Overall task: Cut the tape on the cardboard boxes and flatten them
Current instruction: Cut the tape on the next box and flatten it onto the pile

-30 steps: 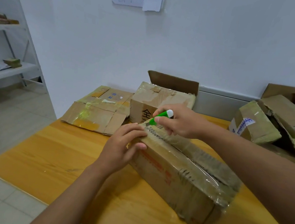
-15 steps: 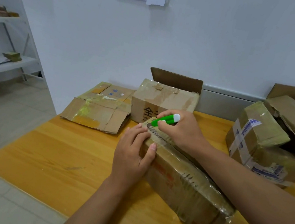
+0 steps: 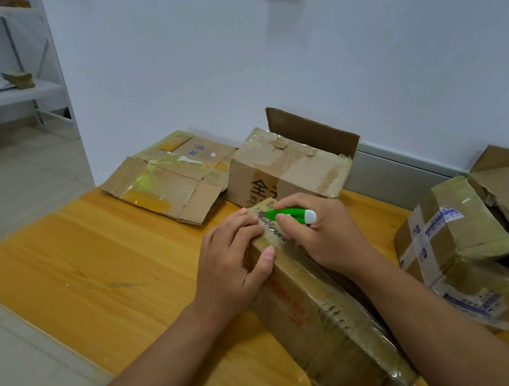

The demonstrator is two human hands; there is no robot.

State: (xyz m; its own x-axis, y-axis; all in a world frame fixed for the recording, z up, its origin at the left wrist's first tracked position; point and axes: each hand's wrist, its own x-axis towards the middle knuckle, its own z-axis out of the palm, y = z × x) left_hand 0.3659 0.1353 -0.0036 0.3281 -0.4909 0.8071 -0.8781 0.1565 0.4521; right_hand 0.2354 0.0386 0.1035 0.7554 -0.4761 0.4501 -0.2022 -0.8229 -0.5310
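Note:
A long taped cardboard box (image 3: 319, 326) lies diagonally on the wooden table (image 3: 98, 272). My left hand (image 3: 230, 261) grips its far left corner, fingers over the top edge and thumb on the side. My right hand (image 3: 323, 232) holds a green and white utility knife (image 3: 291, 215) with the blade at the tape on the box's far end. The blade tip is partly hidden by my fingers.
A flattened box (image 3: 170, 177) lies at the table's far left. An upright taped box (image 3: 285, 171) with a raised flap stands behind my hands. Two more boxes (image 3: 468, 242) sit at the right. A white shelf (image 3: 9, 93) stands left of the table, by the wall.
My left hand has slid from the box's top onto its corner and side. My right hand with the knife has tilted flatter along the tape. The view has shifted closer.

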